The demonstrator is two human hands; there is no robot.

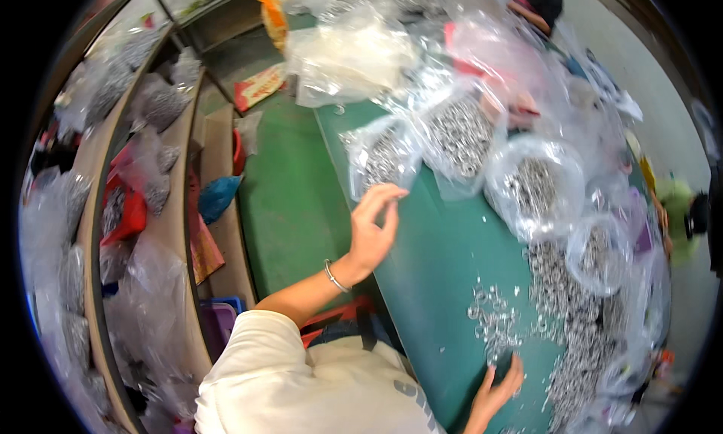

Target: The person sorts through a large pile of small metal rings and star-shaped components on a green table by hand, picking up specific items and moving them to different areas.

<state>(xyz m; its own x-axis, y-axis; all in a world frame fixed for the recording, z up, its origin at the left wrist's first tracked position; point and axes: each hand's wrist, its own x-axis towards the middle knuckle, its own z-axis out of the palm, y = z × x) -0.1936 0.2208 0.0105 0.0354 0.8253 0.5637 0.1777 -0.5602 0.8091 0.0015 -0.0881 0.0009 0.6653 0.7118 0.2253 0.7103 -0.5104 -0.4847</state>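
My left hand [373,229] is held over the near edge of the green table [429,261], fingers bent and thumb apart, with nothing visible in it. Its fingertips are at the near rim of a clear plastic bag [382,159] of small silvery metal parts; whether they touch the plastic I cannot tell. Lower right, my right hand [497,395] rests low over the tabletop, thumb and fingers spread apart. Just beyond those fingertips lies a loose scatter of small ring-ended metal parts [493,317]. A big heap of similar parts [584,359] spreads to its right.
More clear bags of metal parts [459,136], [535,181] stand along the table's far side. Shelves [192,230] filled with bagged parts rise at the left, beyond a green floor [290,208]. Other people [538,1], [681,215] are at the far side.
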